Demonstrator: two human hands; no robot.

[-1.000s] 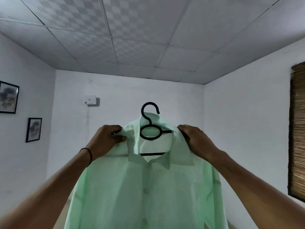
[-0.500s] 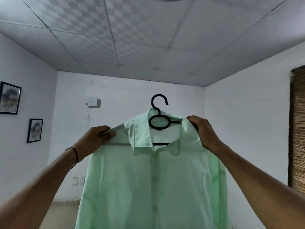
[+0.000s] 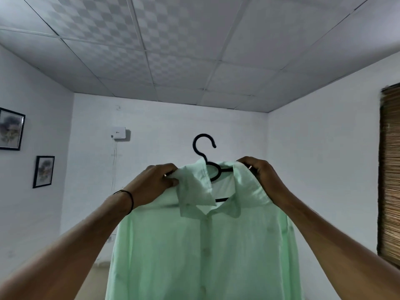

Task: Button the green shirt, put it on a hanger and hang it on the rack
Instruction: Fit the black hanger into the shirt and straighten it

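**Shirt on hanger, held up by both hands**

Person holds the shirt up at arm's length, front facing them. Left hand is clenched on the left collar flap and shoulder cloth, thumb and fingers pinching the fabric. Right hand is closed over the right shoulder of the shirt; whether it also grips the hanger arm beneath, can't tell. Between the two grips sits the black hanger, inside the collar, hook rising above both hands and opening to the right. A short dark bar shows in the neck opening just below the grips. Placket hangs straight down below the hands, buttons visible, looks closed. Black band on left wrist. Two framed pictures on the wall well left of the left grip.
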